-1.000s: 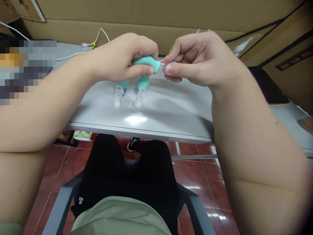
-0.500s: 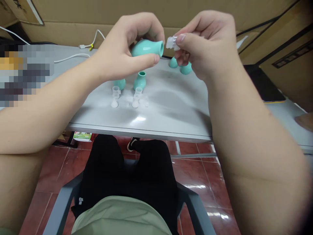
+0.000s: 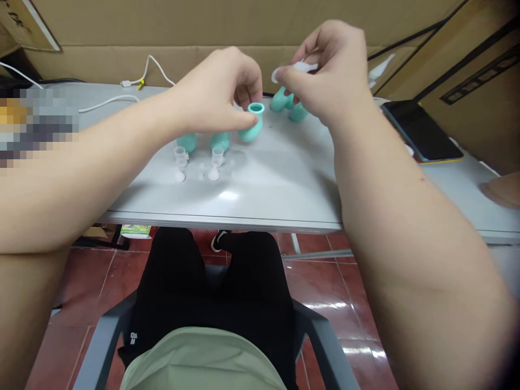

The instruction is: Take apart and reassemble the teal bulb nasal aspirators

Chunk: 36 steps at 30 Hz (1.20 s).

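Observation:
My left hand (image 3: 227, 89) has its thumb against the neck of a teal bulb-shaped bottle (image 3: 251, 130), which stands upright at the table with its round mouth facing up. The other fingers curl behind the neck. Higher and to the right, my right hand (image 3: 331, 73) pinches a translucent white plastic piece (image 3: 303, 66) with a flat round end; part of it is hidden by the fingers. Below my left wrist are a teal bulb (image 3: 187, 143) and another teal bulb (image 3: 220, 142), their tops covered by the hand and forearm.
In front of the bulbs lie small clear cups (image 3: 180, 155) and white cone-shaped pieces (image 3: 213, 173). More teal bulbs (image 3: 279, 101) rest behind, under my right hand. A white cable (image 3: 109, 103) lies at the back left; a dark tablet-like slab (image 3: 422, 132) lies right. Cardboard (image 3: 162, 27) walls the back.
My left hand has lowered the teal bottle from a sideways tilt to upright at the table. My right hand has moved slightly left and turned the white piece, which now shows its flat round end.

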Motion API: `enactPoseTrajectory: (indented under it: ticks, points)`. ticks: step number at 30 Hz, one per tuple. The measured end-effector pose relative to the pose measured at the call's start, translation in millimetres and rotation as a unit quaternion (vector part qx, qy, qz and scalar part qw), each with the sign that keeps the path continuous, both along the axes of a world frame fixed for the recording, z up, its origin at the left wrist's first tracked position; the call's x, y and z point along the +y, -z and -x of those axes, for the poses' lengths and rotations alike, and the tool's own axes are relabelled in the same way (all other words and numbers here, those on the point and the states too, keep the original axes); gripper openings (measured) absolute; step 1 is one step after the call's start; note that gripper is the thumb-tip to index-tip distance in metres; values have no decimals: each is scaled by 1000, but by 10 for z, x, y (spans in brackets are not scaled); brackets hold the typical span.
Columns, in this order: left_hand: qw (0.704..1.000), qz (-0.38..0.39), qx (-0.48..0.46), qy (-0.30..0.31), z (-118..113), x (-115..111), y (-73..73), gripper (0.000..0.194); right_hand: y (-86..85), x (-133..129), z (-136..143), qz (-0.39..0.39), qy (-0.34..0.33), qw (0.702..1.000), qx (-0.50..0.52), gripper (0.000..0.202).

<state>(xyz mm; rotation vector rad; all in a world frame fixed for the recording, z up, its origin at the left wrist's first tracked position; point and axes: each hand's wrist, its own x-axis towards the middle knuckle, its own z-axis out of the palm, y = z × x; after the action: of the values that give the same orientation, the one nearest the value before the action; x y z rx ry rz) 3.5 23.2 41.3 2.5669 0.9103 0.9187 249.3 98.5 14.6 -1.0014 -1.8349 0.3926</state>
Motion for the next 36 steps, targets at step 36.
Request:
enactPoseTrajectory:
  ticks: [36]
  points:
    - [970, -57, -225, 71, 295, 360, 341, 19, -83, -555, 435, 59, -148, 986, 41, 64]
